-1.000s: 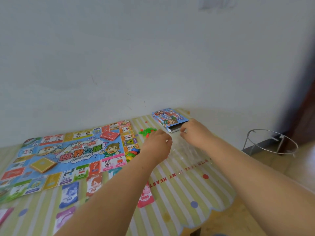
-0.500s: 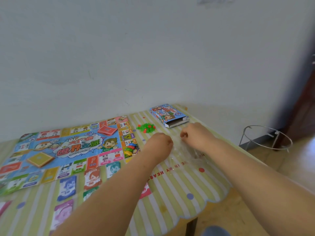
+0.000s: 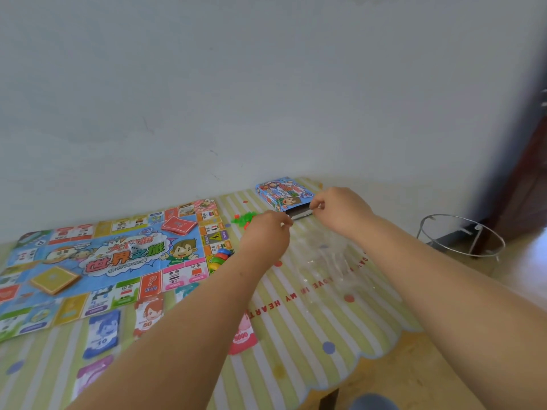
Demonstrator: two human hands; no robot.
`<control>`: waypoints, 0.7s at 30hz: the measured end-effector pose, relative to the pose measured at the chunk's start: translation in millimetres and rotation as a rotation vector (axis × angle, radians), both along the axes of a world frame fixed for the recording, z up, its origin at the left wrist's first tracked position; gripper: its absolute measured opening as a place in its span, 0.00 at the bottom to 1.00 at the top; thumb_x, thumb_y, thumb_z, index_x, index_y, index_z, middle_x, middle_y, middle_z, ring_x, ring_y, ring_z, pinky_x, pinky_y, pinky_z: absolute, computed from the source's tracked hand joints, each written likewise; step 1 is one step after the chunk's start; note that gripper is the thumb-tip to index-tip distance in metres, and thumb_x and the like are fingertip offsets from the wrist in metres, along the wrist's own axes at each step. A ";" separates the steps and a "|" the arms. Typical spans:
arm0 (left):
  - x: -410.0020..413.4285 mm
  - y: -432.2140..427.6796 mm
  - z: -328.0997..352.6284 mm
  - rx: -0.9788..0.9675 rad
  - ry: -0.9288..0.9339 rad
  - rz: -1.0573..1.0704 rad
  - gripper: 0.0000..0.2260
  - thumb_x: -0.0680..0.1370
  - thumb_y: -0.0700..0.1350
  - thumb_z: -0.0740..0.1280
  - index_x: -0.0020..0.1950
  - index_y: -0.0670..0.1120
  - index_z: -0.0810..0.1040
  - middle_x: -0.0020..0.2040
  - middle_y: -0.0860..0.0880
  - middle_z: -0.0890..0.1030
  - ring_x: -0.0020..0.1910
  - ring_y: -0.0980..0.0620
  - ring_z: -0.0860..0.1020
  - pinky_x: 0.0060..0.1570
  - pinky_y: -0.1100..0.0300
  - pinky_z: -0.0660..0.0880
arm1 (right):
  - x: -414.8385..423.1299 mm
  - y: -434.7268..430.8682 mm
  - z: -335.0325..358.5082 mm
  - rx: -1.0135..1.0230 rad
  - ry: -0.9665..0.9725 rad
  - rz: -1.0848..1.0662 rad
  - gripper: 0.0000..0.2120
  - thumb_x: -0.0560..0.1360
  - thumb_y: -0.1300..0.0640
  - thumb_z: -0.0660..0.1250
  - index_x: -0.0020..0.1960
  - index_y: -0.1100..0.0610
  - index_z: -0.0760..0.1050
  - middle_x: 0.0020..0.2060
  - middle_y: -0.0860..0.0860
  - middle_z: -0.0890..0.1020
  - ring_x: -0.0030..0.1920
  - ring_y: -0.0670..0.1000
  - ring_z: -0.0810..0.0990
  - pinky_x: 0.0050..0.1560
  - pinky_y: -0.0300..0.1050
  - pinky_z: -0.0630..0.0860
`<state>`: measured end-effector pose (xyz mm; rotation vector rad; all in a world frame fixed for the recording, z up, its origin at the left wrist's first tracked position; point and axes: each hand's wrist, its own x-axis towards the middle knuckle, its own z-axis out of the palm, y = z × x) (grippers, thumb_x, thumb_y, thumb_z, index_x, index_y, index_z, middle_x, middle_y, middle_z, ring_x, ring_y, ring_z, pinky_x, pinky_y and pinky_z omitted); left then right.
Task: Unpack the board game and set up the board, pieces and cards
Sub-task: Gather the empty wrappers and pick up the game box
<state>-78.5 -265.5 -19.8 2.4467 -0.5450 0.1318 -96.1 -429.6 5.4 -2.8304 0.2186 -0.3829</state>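
Board game parts were mostly laid out. The board (image 3: 97, 261) lay flat on the left part of the table (image 3: 310, 335), carrying a red card deck (image 3: 178, 225) and a yellow card deck (image 3: 54, 280). Banknotes (image 3: 102, 332) lay in a row along its near edge, and coloured tokens (image 3: 220, 257) sat stacked at its right edge.

The left hand (image 3: 266, 235) and the right hand (image 3: 340, 211) each had curled fingers pinching the top edge of a clear plastic bag (image 3: 322, 258), one at each side. This two-point grip probably served to pull the mouth apart or stretch the film. Whether the bag held anything could not be determined.

The bag was held over the bare striped cloth to the right of the board. This was probably so that any contents would drop clear of the arranged cards.

Position relative to the hands:
- The bag hung between and below both hands, sagging toward the person onto the table.
- The box (image 3: 282, 193) lay just beyond the right hand, its open end facing the person.
- A pile of green and red pieces (image 3: 244, 218) lay just beyond the left hand.
- The board lay to the left of the left hand, apart from it.
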 end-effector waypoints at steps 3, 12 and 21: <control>12.3 2.2 2.8 -0.012 0.050 0.027 0.15 0.81 0.43 0.57 0.65 0.52 0.75 0.67 0.50 0.74 0.55 0.49 0.78 0.45 0.62 0.71 | 20.4 -0.7 -1.3 0.032 0.032 -0.008 0.15 0.74 0.62 0.63 0.56 0.50 0.81 0.55 0.52 0.81 0.54 0.56 0.78 0.53 0.47 0.76; 35.8 2.6 -2.1 -0.057 0.190 0.033 0.18 0.80 0.41 0.55 0.69 0.51 0.72 0.65 0.49 0.76 0.48 0.50 0.77 0.41 0.64 0.70 | 61.1 6.9 -21.3 -0.143 0.210 0.013 0.17 0.75 0.64 0.60 0.61 0.56 0.78 0.53 0.56 0.79 0.52 0.58 0.78 0.48 0.45 0.72; 42.2 10.3 -1.6 -0.213 0.182 0.076 0.17 0.78 0.38 0.57 0.64 0.48 0.77 0.62 0.52 0.79 0.49 0.52 0.78 0.43 0.63 0.71 | 72.8 1.6 -31.7 -0.083 0.150 -0.069 0.14 0.73 0.64 0.60 0.52 0.56 0.82 0.44 0.55 0.80 0.42 0.57 0.76 0.43 0.44 0.72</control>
